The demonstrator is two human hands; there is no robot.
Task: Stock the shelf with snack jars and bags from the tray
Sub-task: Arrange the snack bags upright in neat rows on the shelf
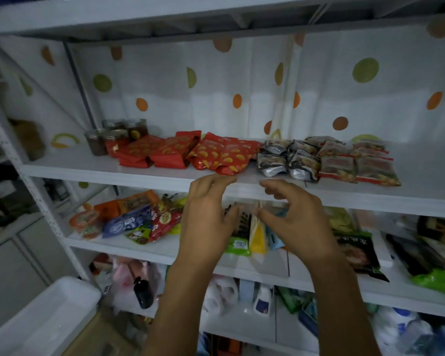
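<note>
On the shelf (88, 167) just beyond your left hand (208, 214), the red snack bags (216, 156) lie lengthwise near-to-far; it and your right hand (297, 217) are slack, holding nothing; the white tray (49, 312) sits near-left, nearer your left.

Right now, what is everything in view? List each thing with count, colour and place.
shelf: one unit, white, several levels, fills the view
jars: four, glass with dark or red contents, top level, back left
red bags: several, overlapping, red with yellow print, top level, right of the jars
silver bags: at least four, silver and black, top level, centre right
clear bags: at least four, red-trimmed, top level, far right
mixed bags: many, assorted colours, second level
bottles: a few, white, lower level, blurred
curtain: one, white with orange and green dots, behind the shelf
tray: one, white, lower left
left hand: one, holds nothing, at the top level's front edge
right hand: one, holds nothing, beside the left
</note>
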